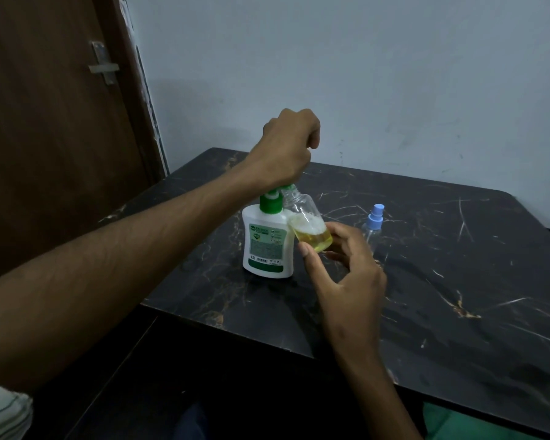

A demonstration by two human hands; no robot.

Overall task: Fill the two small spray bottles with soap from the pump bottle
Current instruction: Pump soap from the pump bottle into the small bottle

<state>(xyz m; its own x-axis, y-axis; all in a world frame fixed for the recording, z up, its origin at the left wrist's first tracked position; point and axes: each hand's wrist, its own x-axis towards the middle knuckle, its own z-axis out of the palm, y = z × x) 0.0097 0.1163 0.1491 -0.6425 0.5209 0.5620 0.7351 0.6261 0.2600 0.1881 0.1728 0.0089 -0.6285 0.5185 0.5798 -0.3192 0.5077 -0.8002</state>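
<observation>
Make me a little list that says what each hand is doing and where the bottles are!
left hand: fist pressing down on top of the pump bottle
right hand: holding the open bottle, tilted, mouth up by the pump spout
pump bottle: white with green pump, upright on the table
open bottle: clear, partly filled with foamy yellow soap
second bottle: clear, blue sprayer cap on, standing behind the right hand
table: dark marble pattern

Dark marble-look table (pixel 458 312), brown door (pixel 45 138), possibly metal latch (pixel 104 66), pale wall (pixel 362 74)
</observation>
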